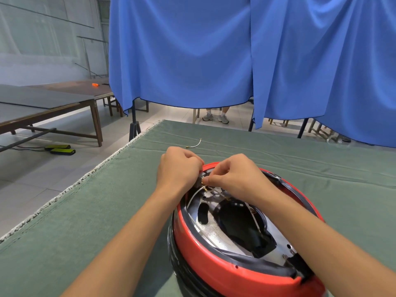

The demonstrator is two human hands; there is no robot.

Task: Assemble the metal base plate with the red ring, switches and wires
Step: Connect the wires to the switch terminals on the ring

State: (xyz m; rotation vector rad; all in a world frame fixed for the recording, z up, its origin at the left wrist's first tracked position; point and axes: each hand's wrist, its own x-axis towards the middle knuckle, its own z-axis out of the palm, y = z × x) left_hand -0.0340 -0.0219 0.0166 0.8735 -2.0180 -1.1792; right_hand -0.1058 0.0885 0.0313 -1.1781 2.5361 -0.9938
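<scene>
A red ring (192,243) surrounds a shiny metal base plate (216,230) on the green table, lower right of centre. At the ring's far rim my left hand (179,168) grips a small grey switch (198,182), fingers curled round it. Close beside it, my right hand (233,174) pinches the brass end of a white wire (194,195) against that switch. More wires with brass terminals (222,196) cross the plate's dark opening. A loose short white wire (194,144) lies on the cloth beyond my hands.
The green cloth (107,211) covers the table, whose left edge runs diagonally. Blue curtains (235,61) hang behind it, with someone's shoes (215,117) showing beneath. Wooden tables (53,99) stand at the left, and two yellow-black devices (61,149) lie on the floor.
</scene>
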